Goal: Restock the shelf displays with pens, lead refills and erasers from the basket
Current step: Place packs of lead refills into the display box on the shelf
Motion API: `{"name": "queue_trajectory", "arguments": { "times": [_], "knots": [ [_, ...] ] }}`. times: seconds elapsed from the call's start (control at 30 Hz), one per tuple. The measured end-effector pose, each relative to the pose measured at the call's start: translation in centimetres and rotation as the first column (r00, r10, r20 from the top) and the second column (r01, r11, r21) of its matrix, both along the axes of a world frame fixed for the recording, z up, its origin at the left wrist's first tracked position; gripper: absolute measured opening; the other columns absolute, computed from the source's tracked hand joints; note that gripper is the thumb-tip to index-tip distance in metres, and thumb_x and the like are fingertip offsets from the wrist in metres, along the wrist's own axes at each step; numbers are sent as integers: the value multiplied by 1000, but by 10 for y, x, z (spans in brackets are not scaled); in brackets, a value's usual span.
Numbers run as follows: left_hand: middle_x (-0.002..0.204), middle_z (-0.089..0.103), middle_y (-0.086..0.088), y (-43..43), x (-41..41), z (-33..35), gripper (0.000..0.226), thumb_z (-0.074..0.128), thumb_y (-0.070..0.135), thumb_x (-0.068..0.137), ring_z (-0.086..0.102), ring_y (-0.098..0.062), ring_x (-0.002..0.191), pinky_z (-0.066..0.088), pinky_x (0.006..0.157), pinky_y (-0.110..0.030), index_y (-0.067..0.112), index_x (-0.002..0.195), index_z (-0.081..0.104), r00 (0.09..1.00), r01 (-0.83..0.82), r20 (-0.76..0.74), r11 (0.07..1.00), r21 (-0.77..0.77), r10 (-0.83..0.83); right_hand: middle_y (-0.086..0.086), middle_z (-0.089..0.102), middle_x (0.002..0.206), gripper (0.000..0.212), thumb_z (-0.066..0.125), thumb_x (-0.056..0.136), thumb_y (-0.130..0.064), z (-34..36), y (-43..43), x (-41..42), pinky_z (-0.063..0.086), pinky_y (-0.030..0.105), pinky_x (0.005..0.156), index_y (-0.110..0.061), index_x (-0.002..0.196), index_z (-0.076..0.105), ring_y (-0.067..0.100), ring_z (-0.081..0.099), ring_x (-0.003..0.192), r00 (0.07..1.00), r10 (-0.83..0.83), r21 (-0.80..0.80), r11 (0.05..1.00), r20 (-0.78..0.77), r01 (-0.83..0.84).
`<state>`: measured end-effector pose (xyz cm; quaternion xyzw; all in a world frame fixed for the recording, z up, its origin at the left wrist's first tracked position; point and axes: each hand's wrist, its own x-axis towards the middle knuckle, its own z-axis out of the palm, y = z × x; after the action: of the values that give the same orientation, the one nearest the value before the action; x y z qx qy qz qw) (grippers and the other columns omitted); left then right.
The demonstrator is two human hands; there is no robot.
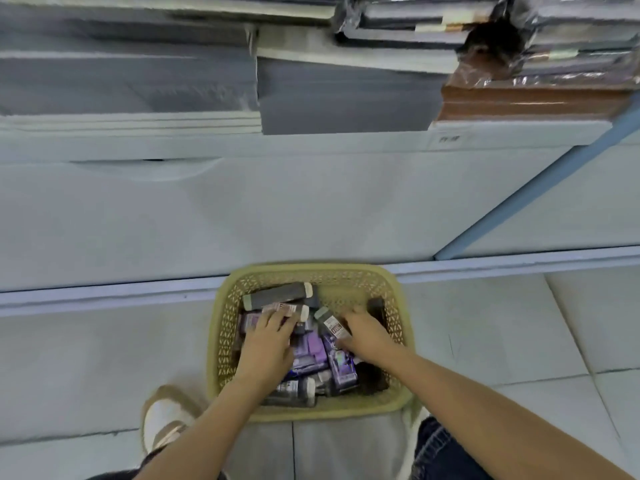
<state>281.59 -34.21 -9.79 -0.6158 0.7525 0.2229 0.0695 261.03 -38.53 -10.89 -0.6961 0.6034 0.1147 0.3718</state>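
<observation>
Basket (221, 327) on floor (485, 323), its far rim against shelf (242, 220) base. Inside, jumble of packs (310, 346), purple and dark, some white-capped. Both hands in basket. Left hand (266, 344) flat, fingers spread and straight, resting on packs at left side. Right hand (363, 336) at right side, fingers bent down among contents, touching labelled pack (333, 326); cannot tell whether it grips. Shoe (162, 417) near basket's left corner. Paper stacks (329, 95) on shelf above.
</observation>
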Motion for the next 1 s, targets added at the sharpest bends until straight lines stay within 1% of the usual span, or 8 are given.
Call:
{"name": "queue_trajectory", "arguments": {
  "times": [0.17, 0.3, 0.43, 0.53, 0.6, 0.73, 0.87, 1.0],
  "knots": [
    [146, 40, -3, 0, -1, -4, 52, 54, 21, 91, 32, -25, 135, 30, 111, -37, 20, 142, 44, 988, -36, -154, 996, -84, 23, 10, 66, 92, 26, 76, 81, -26, -4, -8, -9, 39, 28, 65, -7, 96, 65, 25, 64, 89, 991, -88, 53, 995, 101, 83],
    [121, 55, -3, -4, -6, 1, 28, 59, 19, 94, 47, -21, 115, 39, 98, -31, 15, 122, 63, 909, -217, -384, 970, -110, 160, 6, 68, 98, 17, 72, 86, -21, 12, -17, -17, 48, 30, 73, -13, 98, 62, 18, 61, 83, 888, -290, 71, 956, 358, 283],
    [99, 68, -1, -11, -27, 15, 22, 56, 31, 97, 61, -14, 93, 48, 84, -28, 16, 107, 68, 458, -406, -667, 806, 431, 588, 4, 72, 98, 19, 74, 84, -16, 33, -18, -10, 56, 22, 67, -15, 101, 64, 13, 69, 77, 746, -393, 274, 918, 538, 285],
    [85, 73, -4, -12, -46, 24, 21, 54, 27, 98, 67, -13, 75, 53, 67, -24, 13, 98, 69, -3, -380, -597, 551, 743, 803, -3, 74, 91, 15, 73, 85, -21, 42, -12, -2, 53, 17, 69, -14, 97, 70, 10, 70, 79, 765, -312, 340, 932, 564, 129],
    [88, 74, -6, -10, -50, 25, 23, 49, 24, 101, 70, -15, 72, 55, 59, -27, 10, 99, 66, -131, -395, -548, 463, 793, 826, -12, 73, 90, 9, 68, 89, -29, 46, -11, -5, 51, 15, 71, -24, 96, 70, 2, 67, 81, 813, -221, 281, 957, 538, 74],
    [72, 73, -3, -6, -36, 18, 20, 47, 25, 103, 69, -18, 61, 58, 59, -35, 11, 97, 59, -114, -470, -536, 430, 771, 836, 2, 56, 132, 46, 66, 90, -26, 33, -12, -26, 47, 28, 94, -17, 133, 52, 19, 58, 114, 970, -104, -22, 993, 218, 112],
    [61, 63, -5, -1, -23, 11, 18, 48, 20, 102, 61, -20, 56, 54, 54, -32, 4, 99, 55, -15, -493, -519, 445, 747, 854, 11, 30, 150, 86, 78, 79, -22, 13, 4, -23, 40, 35, 104, -13, 149, 30, 29, 48, 128, 1000, 25, 76, 997, -12, -24],
    [68, 62, -7, 7, -18, 3, 20, 52, 18, 100, 59, -15, 54, 53, 53, -25, -1, 105, 52, 144, -462, -497, 503, 731, 856, 11, 30, 144, 85, 86, 70, -30, 6, 5, -16, 44, 36, 98, -9, 140, 42, 31, 52, 119, 995, 60, 85, 995, -82, -53]
  ]
}}
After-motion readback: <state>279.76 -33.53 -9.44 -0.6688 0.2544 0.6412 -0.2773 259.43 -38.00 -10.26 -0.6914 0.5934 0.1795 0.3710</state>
